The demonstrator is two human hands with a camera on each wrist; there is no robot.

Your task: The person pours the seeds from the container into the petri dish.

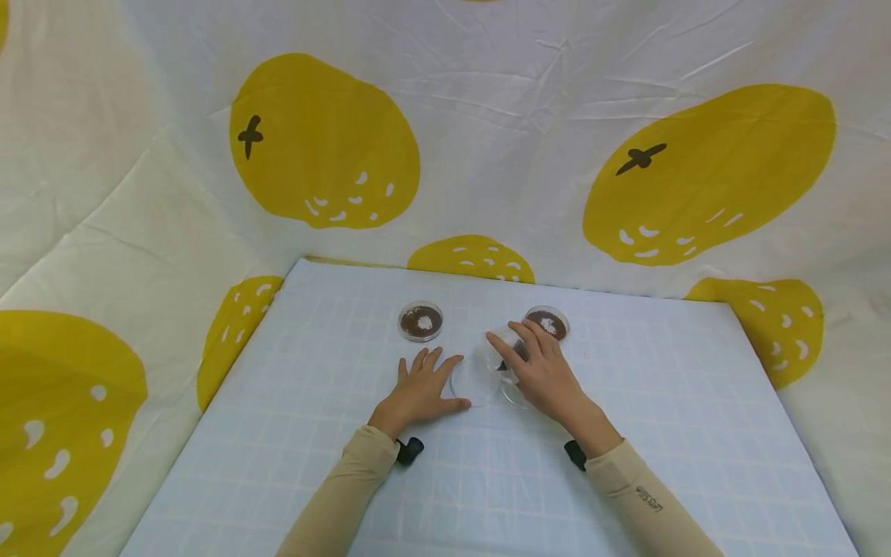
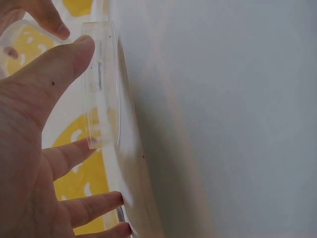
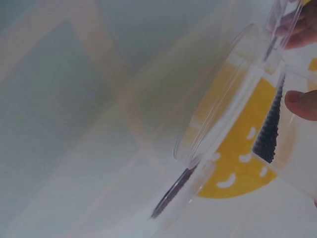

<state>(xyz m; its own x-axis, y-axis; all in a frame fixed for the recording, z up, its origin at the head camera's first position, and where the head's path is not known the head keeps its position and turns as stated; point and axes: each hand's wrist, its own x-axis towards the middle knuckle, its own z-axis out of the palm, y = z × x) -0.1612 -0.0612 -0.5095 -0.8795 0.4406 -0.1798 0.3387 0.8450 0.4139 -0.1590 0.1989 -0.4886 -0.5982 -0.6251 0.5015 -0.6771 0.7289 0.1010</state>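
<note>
My left hand [image 1: 421,393] lies low with fingers spread, thumb and forefinger holding opposite sides of a clear petri dish [image 2: 101,89]. My right hand [image 1: 544,375] grips a tilted clear plastic cup [image 1: 493,357] close by that dish. Dark granules [image 3: 268,126] have gathered in a wedge inside the cup. Beneath the right hand is a second clear round dish or lid [image 1: 513,394], partly hidden by it. Just beyond the right fingers sits a petri dish with brown contents and a white patch [image 1: 548,323].
Another petri dish with brown contents and a white patch [image 1: 421,322] stands past the left fingertips. A pale blue checked cloth [image 1: 278,464] covers the table. White fabric with large yellow fruit prints [image 1: 487,116] hangs behind it and at both sides.
</note>
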